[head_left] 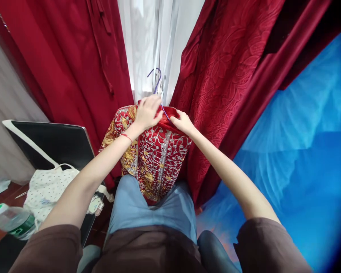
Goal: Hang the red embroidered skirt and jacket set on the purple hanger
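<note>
A red jacket (150, 159) with silver and gold embroidery hangs in front of my knees. The hook of a purple hanger (159, 77) rises above its neck opening, and part of the hanger's arm shows slanting into the red lining. My left hand (148, 112) lies over the collar beside the hanger, its fingers apart and a little blurred. At the other side of the neck, my right hand (182, 122) pinches the collar edge, thumb close to the hanger's arm. Most of the hanger is hidden inside the jacket.
Dark red curtains (110, 49) hang left and right of a white curtain (142, 45). A black chair (51, 140) at left carries a dotted white cloth bag (49, 185). Nearby lies a plastic bottle (15, 222). Blue fabric (301, 170) spreads along the right.
</note>
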`<move>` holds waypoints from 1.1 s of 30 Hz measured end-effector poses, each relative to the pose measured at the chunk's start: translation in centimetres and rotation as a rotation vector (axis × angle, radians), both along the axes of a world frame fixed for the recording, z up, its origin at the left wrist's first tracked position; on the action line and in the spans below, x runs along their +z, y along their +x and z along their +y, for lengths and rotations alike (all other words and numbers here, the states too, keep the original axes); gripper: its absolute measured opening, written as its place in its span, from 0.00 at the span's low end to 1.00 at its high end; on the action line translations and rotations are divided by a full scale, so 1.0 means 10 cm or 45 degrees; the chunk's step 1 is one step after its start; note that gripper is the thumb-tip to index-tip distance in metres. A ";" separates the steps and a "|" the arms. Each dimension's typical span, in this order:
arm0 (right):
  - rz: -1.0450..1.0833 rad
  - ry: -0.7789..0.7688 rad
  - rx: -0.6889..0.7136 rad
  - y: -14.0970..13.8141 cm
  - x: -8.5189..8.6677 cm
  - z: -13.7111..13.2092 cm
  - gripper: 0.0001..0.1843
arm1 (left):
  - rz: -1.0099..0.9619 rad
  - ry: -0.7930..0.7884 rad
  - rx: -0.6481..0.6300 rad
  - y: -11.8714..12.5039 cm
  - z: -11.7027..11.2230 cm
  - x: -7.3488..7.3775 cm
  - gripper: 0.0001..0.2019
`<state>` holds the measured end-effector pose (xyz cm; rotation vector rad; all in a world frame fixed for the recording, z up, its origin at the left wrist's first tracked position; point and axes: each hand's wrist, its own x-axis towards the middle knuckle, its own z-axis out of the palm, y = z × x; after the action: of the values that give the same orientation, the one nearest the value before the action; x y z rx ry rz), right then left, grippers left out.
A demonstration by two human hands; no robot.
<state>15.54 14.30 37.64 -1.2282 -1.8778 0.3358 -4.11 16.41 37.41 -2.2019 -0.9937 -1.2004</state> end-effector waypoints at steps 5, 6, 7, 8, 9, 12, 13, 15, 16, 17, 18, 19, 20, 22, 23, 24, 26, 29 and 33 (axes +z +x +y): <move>-0.112 -0.018 -0.150 -0.06 0.04 -0.23 0.11 | 0.240 -0.116 -0.129 0.23 -0.13 0.01 0.18; -0.149 -0.019 -0.159 -0.05 0.05 -0.26 0.12 | 0.270 -0.128 -0.143 0.22 -0.11 0.01 0.17; -0.186 -0.017 -0.158 -0.03 0.05 -0.29 0.12 | 0.295 -0.136 -0.165 0.20 -0.09 0.00 0.16; -0.220 -0.012 -0.158 -0.01 0.06 -0.31 0.13 | 0.299 -0.145 -0.191 0.19 -0.07 0.00 0.14; -0.251 -0.012 -0.159 0.01 0.08 -0.32 0.15 | 0.277 -0.161 -0.217 0.17 -0.06 -0.01 0.13; -0.322 -0.021 -0.165 0.07 0.14 -0.31 0.17 | 0.140 -0.241 -0.255 0.20 -0.05 -0.06 0.11; -0.345 -0.030 -0.161 0.08 0.16 -0.29 0.18 | 0.100 -0.253 -0.241 0.23 -0.07 -0.08 0.11; -0.413 -0.057 -0.161 0.12 0.19 -0.26 0.19 | 0.053 -0.237 -0.186 0.28 -0.12 -0.13 0.12; -0.462 -0.074 -0.182 0.13 0.19 -0.24 0.20 | 0.038 -0.215 -0.155 0.30 -0.14 -0.15 0.12; -0.523 -0.088 -0.221 0.13 0.18 -0.23 0.20 | 0.026 -0.190 -0.128 0.31 -0.16 -0.17 0.13; -0.589 -0.096 -0.279 0.14 0.14 -0.23 0.20 | 0.014 -0.167 -0.109 0.30 -0.18 -0.19 0.14; -0.654 -0.098 -0.349 0.14 0.09 -0.23 0.19 | 0.003 -0.149 -0.094 0.29 -0.19 -0.21 0.15; -0.712 -0.100 -0.420 0.13 0.03 -0.24 0.18 | -0.008 -0.136 -0.082 0.28 -0.20 -0.22 0.16; -0.788 -0.126 -0.538 0.11 -0.11 -0.28 0.17 | -0.021 -0.122 -0.069 0.24 -0.20 -0.23 0.16; -0.800 -0.164 -0.574 0.11 -0.18 -0.31 0.17 | -0.026 -0.120 -0.066 0.22 -0.20 -0.24 0.16; -0.797 -0.226 -0.597 0.11 -0.25 -0.35 0.16 | -0.030 -0.123 -0.065 0.20 -0.20 -0.24 0.16; -0.773 -0.389 -0.617 0.17 -0.34 -0.45 0.13 | -0.031 -0.132 -0.064 0.17 -0.21 -0.25 0.17; -0.745 -0.532 -0.616 0.36 -0.39 -0.65 0.09 | -0.001 -0.135 -0.050 0.15 -0.21 -0.24 0.16; -0.425 -0.204 -0.529 0.64 -0.32 -0.98 0.08 | 0.021 -0.155 -0.008 0.23 -0.19 -0.25 0.17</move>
<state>21.94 4.49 34.48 -1.8341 -1.8297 0.0561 -1.76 14.56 34.88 -2.3056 -1.0800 -1.1509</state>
